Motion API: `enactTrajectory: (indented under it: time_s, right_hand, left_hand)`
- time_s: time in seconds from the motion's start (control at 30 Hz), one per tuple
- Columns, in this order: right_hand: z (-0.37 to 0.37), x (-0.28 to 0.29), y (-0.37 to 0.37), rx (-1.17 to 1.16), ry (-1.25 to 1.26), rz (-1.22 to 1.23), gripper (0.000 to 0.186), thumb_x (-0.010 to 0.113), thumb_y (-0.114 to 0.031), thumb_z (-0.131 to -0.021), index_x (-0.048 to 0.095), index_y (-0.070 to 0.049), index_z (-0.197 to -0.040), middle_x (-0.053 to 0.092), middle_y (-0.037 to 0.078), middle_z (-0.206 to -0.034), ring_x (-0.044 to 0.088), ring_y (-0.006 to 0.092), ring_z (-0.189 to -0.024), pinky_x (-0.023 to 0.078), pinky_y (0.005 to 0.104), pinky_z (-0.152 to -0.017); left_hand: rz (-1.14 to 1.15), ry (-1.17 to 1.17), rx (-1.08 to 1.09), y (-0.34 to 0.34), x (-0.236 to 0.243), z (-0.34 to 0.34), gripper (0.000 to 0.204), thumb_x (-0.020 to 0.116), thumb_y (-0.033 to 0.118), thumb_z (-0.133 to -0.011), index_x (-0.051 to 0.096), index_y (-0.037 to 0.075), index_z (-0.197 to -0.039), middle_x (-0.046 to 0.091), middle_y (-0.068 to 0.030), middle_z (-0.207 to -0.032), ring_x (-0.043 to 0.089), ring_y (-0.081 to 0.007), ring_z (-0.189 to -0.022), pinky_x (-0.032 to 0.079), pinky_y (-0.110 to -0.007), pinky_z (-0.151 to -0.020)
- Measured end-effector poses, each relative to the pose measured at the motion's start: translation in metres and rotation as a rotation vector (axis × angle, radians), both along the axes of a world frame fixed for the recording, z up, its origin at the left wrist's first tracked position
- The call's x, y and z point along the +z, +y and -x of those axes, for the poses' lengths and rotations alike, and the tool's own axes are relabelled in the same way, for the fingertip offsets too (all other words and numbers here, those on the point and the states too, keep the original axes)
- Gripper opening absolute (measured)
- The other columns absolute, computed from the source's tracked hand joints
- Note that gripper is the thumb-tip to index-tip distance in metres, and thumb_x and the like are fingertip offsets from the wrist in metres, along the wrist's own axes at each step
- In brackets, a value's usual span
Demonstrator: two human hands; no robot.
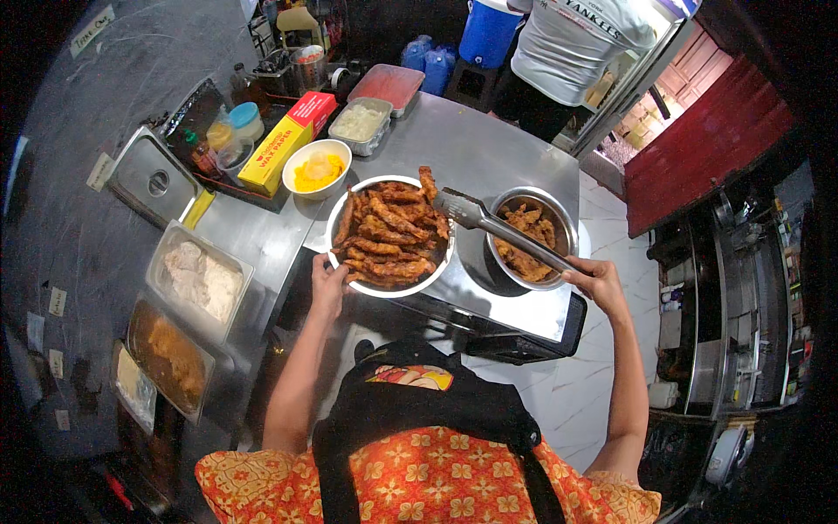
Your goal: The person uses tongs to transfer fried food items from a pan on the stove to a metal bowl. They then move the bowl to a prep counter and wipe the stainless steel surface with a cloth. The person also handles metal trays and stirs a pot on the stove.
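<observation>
My left hand [328, 281] grips the near left rim of a round white bowl [330, 229]. Long, dark brown fried pieces [384, 229] are heaped in it. In my right hand [597, 281] is the handle of metal tongs [515, 234], which reach leftward across a steel bowl [566, 229]. The tongs' tips meet one fried piece [428, 183] at the white bowl's right rim; whether they clasp it I cannot tell. More brown fried pieces [529, 229] lie inside the steel bowl.
Behind the white bowl stand a bowl of yellow food [316, 169], a wax paper box [288, 144] and a tub of white pieces [361, 120]. Steel pans of pale food [205, 278] and brown coating [175, 354] sit at left. A person [572, 65] stands beyond the counter.
</observation>
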State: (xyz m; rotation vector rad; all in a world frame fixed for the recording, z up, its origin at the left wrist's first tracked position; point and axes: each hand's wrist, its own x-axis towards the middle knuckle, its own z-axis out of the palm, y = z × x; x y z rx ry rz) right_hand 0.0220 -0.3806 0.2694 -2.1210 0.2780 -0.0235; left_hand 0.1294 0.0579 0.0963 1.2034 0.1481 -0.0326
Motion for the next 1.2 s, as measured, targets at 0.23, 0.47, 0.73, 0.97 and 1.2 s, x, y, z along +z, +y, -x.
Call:
enactTrajectory:
  time_s: [0.23,0.47,0.73,0.97,1.2]
  right_hand:
    - [-0.032,-0.012,-0.012,0.038,-0.153,0.231,0.039,0.074,-0.016,-0.067,0.064,0.004,-0.099,0.066,0.018,-0.092,0.065,0.0181,-0.078,0.050,0.0281,-0.073]
    - [-0.035,-0.009,0.014,0.070,-0.307,0.544,0.033,0.074,-0.016,-0.067,0.067,0.000,-0.095,0.067,0.015,-0.083,0.065,0.0210,-0.066,0.050,0.0294,-0.062]
    - [-0.043,-0.015,0.034,0.072,-0.249,0.774,0.033,0.075,-0.018,-0.065,0.067,-0.005,-0.094,0.067,0.013,-0.079,0.065,0.0238,-0.063,0.050,0.0316,-0.058]
    - [-0.041,-0.036,0.027,0.045,-0.282,0.622,0.033,0.075,-0.021,-0.066,0.068,-0.005,-0.094,0.067,0.015,-0.083,0.066,0.0248,-0.071,0.051,0.0327,-0.064]
    - [-0.028,-0.039,0.028,-0.034,-0.232,0.486,0.035,0.076,-0.019,-0.067,0.067,-0.002,-0.096,0.067,0.016,-0.083,0.067,0.0237,-0.073,0.051,0.0311,-0.066]
  left_hand:
    - [-0.072,0.053,-0.132,0.001,-0.011,-0.073,0.031,0.049,0.000,-0.081,0.035,0.008,-0.107,0.054,-0.0078,-0.086,0.056,-0.0141,-0.068,0.056,-0.034,-0.047]
    - [-0.083,0.059,-0.195,0.004,-0.022,-0.107,0.033,0.053,0.001,-0.080,0.037,0.009,-0.108,0.054,-0.0070,-0.085,0.057,-0.0140,-0.065,0.055,-0.031,-0.044]
    - [-0.091,0.079,-0.225,0.001,-0.028,-0.126,0.038,0.052,0.004,-0.082,0.033,0.009,-0.114,0.057,-0.0111,-0.089,0.059,-0.0154,-0.068,0.052,-0.027,-0.043]
    - [-0.186,0.162,-0.204,-0.002,-0.015,-0.129,0.036,0.049,0.010,-0.088,0.033,0.008,-0.121,0.059,-0.0110,-0.093,0.060,-0.0162,-0.070,0.051,-0.029,-0.049]
    - [-0.138,0.220,-0.184,0.003,0.008,-0.113,0.038,0.047,0.017,-0.090,0.037,0.006,-0.125,0.056,-0.0087,-0.096,0.058,-0.0159,-0.079,0.053,-0.030,-0.058]
